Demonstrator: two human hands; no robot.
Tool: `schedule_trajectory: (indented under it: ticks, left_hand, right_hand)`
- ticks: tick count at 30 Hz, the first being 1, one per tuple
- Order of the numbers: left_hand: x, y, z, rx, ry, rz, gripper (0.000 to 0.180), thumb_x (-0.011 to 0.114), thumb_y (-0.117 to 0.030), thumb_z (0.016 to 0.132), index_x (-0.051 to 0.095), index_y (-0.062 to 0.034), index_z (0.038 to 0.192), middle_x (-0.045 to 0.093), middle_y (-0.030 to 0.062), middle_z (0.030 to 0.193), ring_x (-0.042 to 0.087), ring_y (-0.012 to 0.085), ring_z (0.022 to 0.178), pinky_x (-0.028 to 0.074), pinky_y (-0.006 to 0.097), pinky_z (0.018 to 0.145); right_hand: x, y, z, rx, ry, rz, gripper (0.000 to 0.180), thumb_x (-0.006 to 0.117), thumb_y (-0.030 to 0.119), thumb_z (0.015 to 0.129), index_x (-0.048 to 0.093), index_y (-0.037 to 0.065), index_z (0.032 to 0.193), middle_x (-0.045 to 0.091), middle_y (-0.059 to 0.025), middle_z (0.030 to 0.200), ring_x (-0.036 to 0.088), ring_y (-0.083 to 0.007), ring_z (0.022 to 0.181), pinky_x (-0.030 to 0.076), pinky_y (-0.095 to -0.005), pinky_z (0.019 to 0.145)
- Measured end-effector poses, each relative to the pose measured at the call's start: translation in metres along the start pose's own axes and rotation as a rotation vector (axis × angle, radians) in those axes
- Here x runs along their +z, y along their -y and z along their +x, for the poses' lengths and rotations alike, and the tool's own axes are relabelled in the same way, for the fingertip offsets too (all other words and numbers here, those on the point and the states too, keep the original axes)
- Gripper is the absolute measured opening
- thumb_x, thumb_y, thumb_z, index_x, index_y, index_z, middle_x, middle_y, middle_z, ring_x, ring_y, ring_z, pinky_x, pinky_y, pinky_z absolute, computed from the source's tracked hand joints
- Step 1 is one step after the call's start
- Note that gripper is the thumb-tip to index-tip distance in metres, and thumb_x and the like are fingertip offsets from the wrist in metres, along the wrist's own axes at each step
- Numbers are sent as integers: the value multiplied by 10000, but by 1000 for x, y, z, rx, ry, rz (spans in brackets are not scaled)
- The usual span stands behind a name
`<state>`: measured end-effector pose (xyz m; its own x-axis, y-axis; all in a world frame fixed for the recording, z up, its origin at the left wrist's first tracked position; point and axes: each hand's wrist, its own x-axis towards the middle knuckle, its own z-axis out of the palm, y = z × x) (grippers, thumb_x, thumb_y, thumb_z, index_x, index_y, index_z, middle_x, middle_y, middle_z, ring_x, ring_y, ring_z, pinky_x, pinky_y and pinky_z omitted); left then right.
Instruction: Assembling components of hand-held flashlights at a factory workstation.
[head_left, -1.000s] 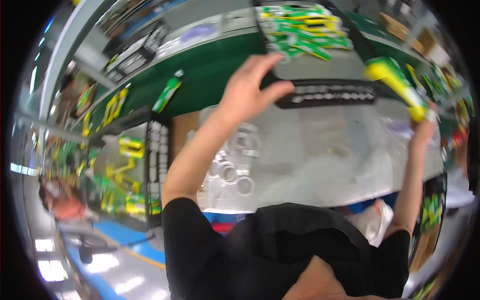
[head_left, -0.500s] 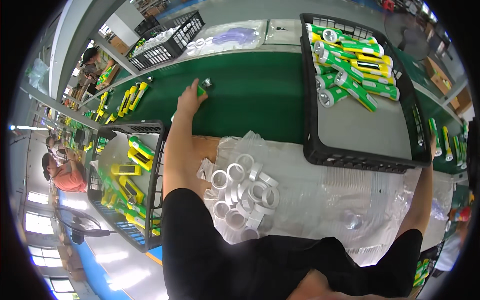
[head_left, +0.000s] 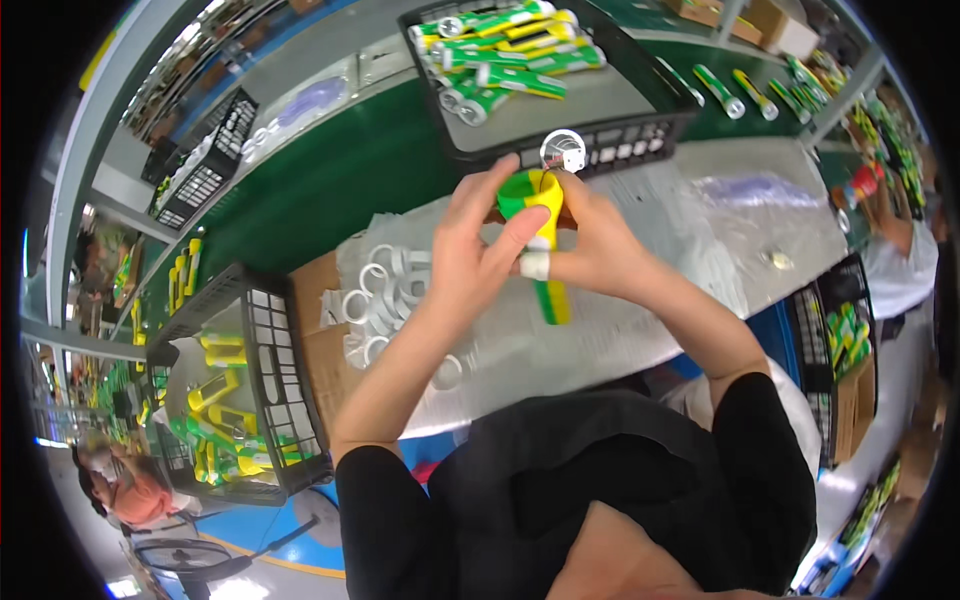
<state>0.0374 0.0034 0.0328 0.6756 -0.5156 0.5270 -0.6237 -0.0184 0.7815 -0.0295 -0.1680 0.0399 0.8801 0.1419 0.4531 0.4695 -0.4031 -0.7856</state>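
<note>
A green and yellow flashlight body (head_left: 552, 303) is held upright between my two hands above the work surface, its open wide end at the top. My left hand (head_left: 472, 238) grips it from the left, thumb across its front. From the right, my right hand (head_left: 608, 240) closes round it, with a white band on one finger. A shiny round reflector with a white rim (head_left: 564, 151) sits just beyond the open end, by my right fingertips; a thin dark wire shows between them. Whether my right fingers touch the reflector is hard to tell.
White plastic rings (head_left: 375, 290) lie piled on plastic sheeting left of my hands. A black crate of flashlights (head_left: 625, 150) stands beyond them. Another black crate (head_left: 270, 360) with flashlight bodies is at the left. Several flashlights (head_left: 720, 92) lie on the green bench at the far right.
My left hand has come back from the far left of the green bench, and my right hand from the crate's right side. Both now meet at the flashlight body. The view has turned rightward.
</note>
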Motion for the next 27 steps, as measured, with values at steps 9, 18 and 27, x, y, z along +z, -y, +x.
schedule_trajectory:
  ticks: [9, 18, 27]
  left_hand:
    - [62, -23, -55, -387, 118, -1020, 543, 461, -393, 1020, 432, -8, 1402, 587, 149, 1185, 581, 189, 1034, 491, 303, 853]
    - [55, -28, -86, -48, 67, -409, 223, 493, -143, 981, 651, -21, 1081, 657, 95, 1005, 615, 175, 887, 483, 278, 767]
    - [84, -26, -85, 321, 244, -70, 463, 457, -388, 981, 582, -10, 1218, 584, 166, 1241, 537, 335, 1164, 382, 422, 994]
  right_hand:
    - [32, 19, -113, 319, 158, 305, 636, 775, 143, 734, 449, 59, 1273, 556, -53, 1076, 537, -156, 976, 443, -301, 851]
    - [35, 26, -140, 494, 113, 442, 581, 741, 295, 844, 446, -2, 1245, 598, -120, 1028, 604, -205, 906, 491, -328, 810]
    - [39, 4, -145, 458, -167, 681, 418, 591, 298, 968, 443, 34, 1255, 560, -64, 925, 588, -130, 726, 474, -268, 620]
